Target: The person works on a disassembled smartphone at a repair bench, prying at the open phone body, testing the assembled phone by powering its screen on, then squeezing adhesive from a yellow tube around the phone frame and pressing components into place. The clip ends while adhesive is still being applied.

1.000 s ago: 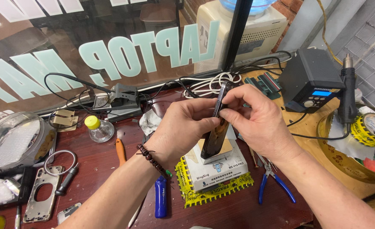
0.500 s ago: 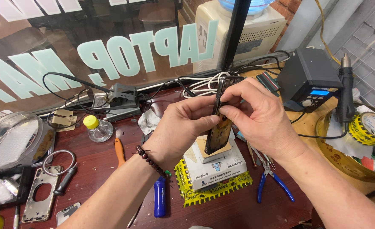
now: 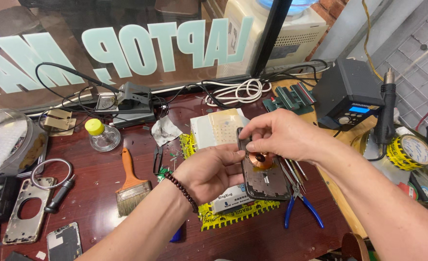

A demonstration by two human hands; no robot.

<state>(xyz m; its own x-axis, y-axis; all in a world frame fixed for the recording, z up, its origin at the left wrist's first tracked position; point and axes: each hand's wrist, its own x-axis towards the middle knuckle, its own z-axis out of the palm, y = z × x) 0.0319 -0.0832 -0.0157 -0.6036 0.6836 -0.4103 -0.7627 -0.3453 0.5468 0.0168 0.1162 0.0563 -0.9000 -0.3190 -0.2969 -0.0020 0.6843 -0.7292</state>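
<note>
Head view looks down on a dark red counter (image 3: 107, 193) crowded with repair gear, and the opened phone (image 3: 263, 176) held above it serves as the landmark for everything else. Both hands are closed on that phone: the left hand (image 3: 206, 174) grips its left edge from below, thumb lying across the side, while the right hand (image 3: 281, 137) comes in from above and pinches at the top, fingertips right by a round copper coil (image 3: 260, 158) that shows inside the shell. The back is already off, so the dark inner frame and coil are exposed; whether any part has been lifted out or loosened I cannot tell, and the phone plainly remains unassembled. Directly under the phone sits a small white box (image 3: 228, 203) on a yellow spiked mat (image 3: 233, 215). Just right of the phone lie blue-handled pliers (image 3: 303, 210) and several thin metal tools. Left of it rests an orange-handled brush (image 3: 132, 183), and farther left a small glass bottle with a yellow cap (image 3: 100, 135). Well to the lower left lie a bare metal phone frame (image 3: 27, 208) and another small phone part. Up and to the right of the phone stands a black soldering station (image 3: 348, 94), with a roll of yellow tape (image 3: 410, 152) beyond it.
</note>
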